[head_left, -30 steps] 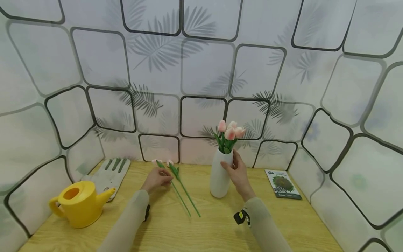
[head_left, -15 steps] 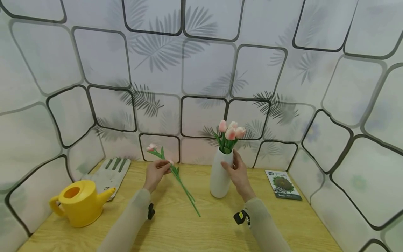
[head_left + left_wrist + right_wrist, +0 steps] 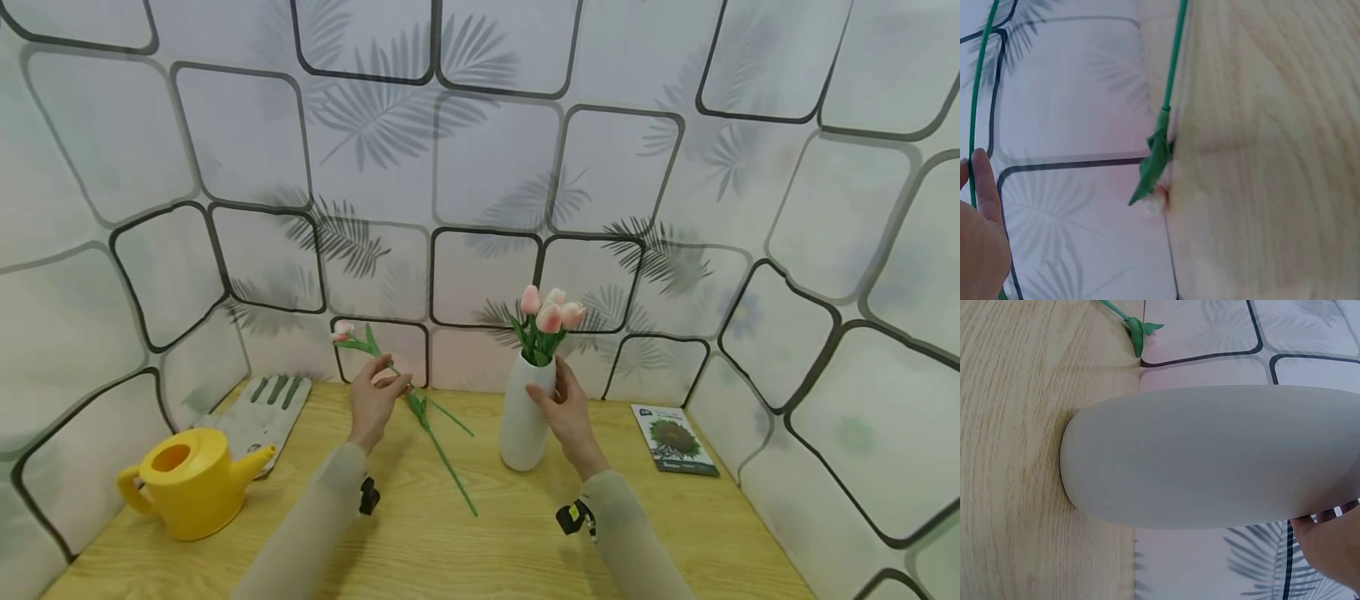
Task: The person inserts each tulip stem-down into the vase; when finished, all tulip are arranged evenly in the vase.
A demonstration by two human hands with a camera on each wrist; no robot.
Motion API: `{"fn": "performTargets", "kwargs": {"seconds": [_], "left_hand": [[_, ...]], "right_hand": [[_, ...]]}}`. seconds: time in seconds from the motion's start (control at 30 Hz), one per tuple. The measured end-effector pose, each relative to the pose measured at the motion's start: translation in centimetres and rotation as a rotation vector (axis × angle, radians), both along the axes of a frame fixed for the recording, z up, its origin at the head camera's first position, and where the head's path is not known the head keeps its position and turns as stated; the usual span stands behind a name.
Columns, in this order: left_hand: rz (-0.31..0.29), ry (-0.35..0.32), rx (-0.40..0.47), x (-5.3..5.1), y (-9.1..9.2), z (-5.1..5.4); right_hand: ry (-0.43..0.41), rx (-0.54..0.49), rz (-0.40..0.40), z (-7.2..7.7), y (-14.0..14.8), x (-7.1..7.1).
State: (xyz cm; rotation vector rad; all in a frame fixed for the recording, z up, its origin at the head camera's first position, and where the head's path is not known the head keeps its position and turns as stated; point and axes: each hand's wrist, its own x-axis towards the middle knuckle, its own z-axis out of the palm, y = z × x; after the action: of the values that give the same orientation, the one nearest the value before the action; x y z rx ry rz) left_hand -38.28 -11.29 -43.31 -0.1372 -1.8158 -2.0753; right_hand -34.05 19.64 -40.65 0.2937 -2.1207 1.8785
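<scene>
My left hand [image 3: 375, 402] pinches the green stem of a pink tulip [image 3: 343, 332], lifted above the table with its bloom tilted to the upper left. In the left wrist view the held stem [image 3: 977, 106] runs between thumb and finger. Below that hand, another tulip [image 3: 442, 450] lies on the table, its bloom partly hidden by the fingers. My right hand [image 3: 572, 417] grips the upper part of a white vase [image 3: 521, 421], which stands upright. Several pink tulips [image 3: 549, 318] stand in the vase. The vase wall [image 3: 1210, 459] fills much of the right wrist view.
A yellow watering can [image 3: 193, 492] stands at the left, its spout pointing right. Behind it lies a pair of pale gloves [image 3: 262, 417] with green stripes. A seed packet [image 3: 675, 440] lies at the right. A patterned wall covering [image 3: 487, 167] encloses the wooden table [image 3: 465, 558].
My left hand has picked one tulip up off the table and raised it, its bloom moving up and left and its stem end swinging up. The right hand and vase stay put.
</scene>
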Motion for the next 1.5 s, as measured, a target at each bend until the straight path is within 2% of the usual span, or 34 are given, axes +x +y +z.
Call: {"fn": "performTargets", "kwargs": {"seconds": [0.13, 0.47, 0.7, 0.83, 1.03, 1.2, 1.37, 1.5], "left_hand": [[0.020, 0.038, 0.008, 0.3, 0.7, 1.2], [0.053, 0.153, 0.154, 0.5, 2.6, 4.5], [0.082, 0.183, 0.187, 1.0, 3.7, 6.0], [0.085, 0.197, 0.202, 1.0, 4.4, 6.8], [0.080, 0.203, 0.289, 1.0, 5.0, 8.0], [0.069, 0.242, 0.340, 1.1, 5.8, 9.0], [0.086, 0.282, 0.349, 1.2, 6.8, 10.1], [0.110, 0.305, 0.300, 1.2, 7.5, 11.0]], "right_hand": [[0.008, 0.001, -0.003, 0.0, 0.0, 0.0], [-0.029, -0.018, 0.013, 0.5, -0.1, 0.3], [-0.058, 0.016, 0.010, 2.1, -0.8, 2.2], [-0.053, 0.010, 0.006, 2.2, -0.8, 2.3], [-0.050, 0.009, 0.010, 2.3, -0.7, 2.2], [-0.051, 0.003, 0.013, 2.3, -0.7, 2.2], [-0.055, 0.000, 0.017, 2.4, -0.7, 2.3], [-0.053, -0.002, 0.025, 2.5, -0.7, 2.4]]}}
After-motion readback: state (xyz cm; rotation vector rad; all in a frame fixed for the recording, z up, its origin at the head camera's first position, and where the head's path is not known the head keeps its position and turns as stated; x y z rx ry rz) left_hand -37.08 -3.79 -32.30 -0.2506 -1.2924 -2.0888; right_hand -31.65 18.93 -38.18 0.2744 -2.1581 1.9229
